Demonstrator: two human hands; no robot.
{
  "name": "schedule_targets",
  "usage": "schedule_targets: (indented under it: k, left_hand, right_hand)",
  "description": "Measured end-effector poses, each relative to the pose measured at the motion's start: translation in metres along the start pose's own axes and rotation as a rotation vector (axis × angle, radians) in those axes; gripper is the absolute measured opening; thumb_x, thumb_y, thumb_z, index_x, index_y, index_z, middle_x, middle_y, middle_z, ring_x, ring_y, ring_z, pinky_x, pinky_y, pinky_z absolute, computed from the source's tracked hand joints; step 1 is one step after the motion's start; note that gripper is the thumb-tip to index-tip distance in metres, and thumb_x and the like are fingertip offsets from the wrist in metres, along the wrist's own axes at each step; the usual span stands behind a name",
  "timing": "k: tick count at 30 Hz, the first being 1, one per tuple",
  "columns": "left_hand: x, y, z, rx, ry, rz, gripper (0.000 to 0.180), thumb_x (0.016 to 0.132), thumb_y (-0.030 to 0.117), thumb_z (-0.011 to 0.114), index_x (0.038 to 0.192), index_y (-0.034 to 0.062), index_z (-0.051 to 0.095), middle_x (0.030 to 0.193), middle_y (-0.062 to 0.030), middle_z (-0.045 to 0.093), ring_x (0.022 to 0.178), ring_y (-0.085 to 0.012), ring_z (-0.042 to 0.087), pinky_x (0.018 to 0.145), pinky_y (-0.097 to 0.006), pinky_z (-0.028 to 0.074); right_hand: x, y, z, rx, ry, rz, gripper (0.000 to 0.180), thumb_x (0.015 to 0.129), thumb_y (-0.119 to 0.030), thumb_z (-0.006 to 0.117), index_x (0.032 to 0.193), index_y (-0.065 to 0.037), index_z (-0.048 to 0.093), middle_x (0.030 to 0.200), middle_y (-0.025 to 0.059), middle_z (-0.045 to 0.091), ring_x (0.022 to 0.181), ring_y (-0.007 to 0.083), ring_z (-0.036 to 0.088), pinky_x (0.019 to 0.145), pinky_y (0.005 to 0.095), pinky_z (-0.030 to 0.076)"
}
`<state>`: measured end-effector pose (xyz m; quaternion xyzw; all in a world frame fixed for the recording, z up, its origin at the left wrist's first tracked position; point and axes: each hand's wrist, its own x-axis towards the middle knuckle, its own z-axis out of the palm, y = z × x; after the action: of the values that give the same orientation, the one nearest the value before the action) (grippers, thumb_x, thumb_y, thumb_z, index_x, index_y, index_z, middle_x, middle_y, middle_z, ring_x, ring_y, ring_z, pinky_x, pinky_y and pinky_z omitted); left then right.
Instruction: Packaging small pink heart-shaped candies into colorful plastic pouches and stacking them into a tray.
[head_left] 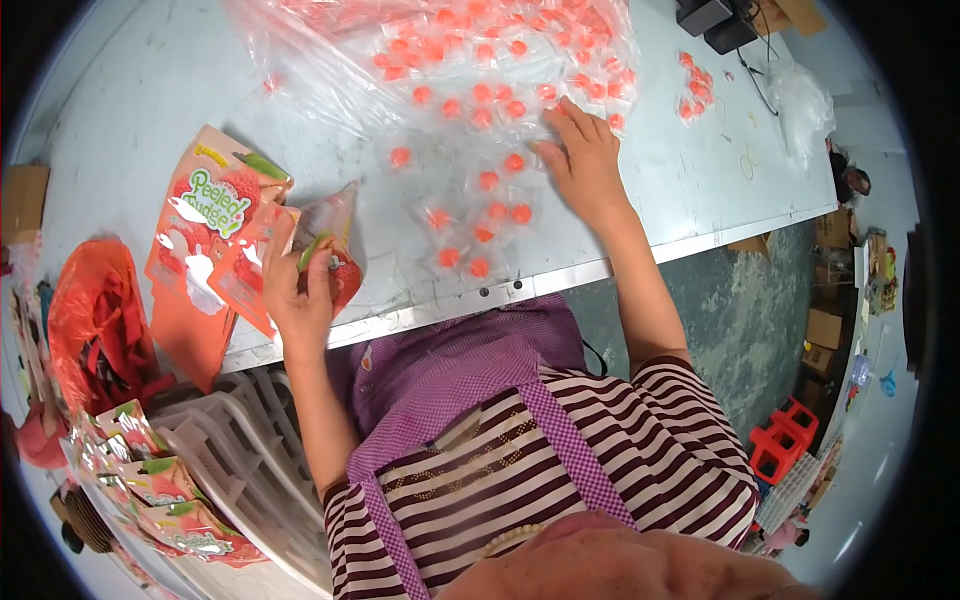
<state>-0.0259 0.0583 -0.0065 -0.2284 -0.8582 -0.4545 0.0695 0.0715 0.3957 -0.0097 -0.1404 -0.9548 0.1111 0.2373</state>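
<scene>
At the table's left side my left hand (298, 290) grips a pink candy pouch (338, 262), its thumb on the front and its fingers along the side. Beside it, flat pink pouches (205, 215) lie stacked, some hanging past the front edge. My right hand (588, 165) is over the table, thumb and fingers apart. Its fingertips reach the near edge of a heap of red candies (482, 92), each in a see-through wrapper. Between my hands several loose wrapped candies (488, 205) lie scattered. Whether a candy is under my right fingertips, I cannot tell.
A large see-through plastic bag (330, 70) lies under and around the heap. A small candy group (695, 88) and black devices with cables (728, 25) are at the far right. Below left stand a crate of filled pouches (165, 490) and a red plastic bag (100, 310).
</scene>
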Motion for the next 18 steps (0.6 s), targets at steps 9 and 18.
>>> schedule_targets:
  k: [9, 18]
  left_hand:
    - [0.002, 0.003, -0.003, 0.065, -0.020, 0.128, 0.015, 0.084, 0.009, 0.065, 0.093, -0.0024, 0.064, 0.110, -0.0156, 0.059, 0.095, -0.0219, 0.056, 0.082, -0.031, 0.044]
    - [0.002, 0.004, -0.001, 0.054, -0.005, 0.054, 0.010, 0.079, 0.006, 0.067, 0.085, -0.0013, 0.066, 0.120, -0.0216, 0.057, 0.113, -0.0320, 0.054, 0.091, -0.037, 0.042]
  right_hand:
    - [0.010, -0.008, -0.018, 0.175, -0.071, 0.032, 0.040, 0.077, -0.022, 0.068, 0.113, -0.007, 0.059, 0.122, 0.0132, 0.054, 0.111, 0.0319, 0.047, 0.098, 0.0431, 0.032]
    - [0.017, 0.006, -0.007, 0.071, -0.205, -0.159, 0.039, 0.080, -0.026, 0.065, 0.116, -0.012, 0.059, 0.126, 0.0122, 0.052, 0.118, 0.0302, 0.043, 0.100, 0.0425, 0.030]
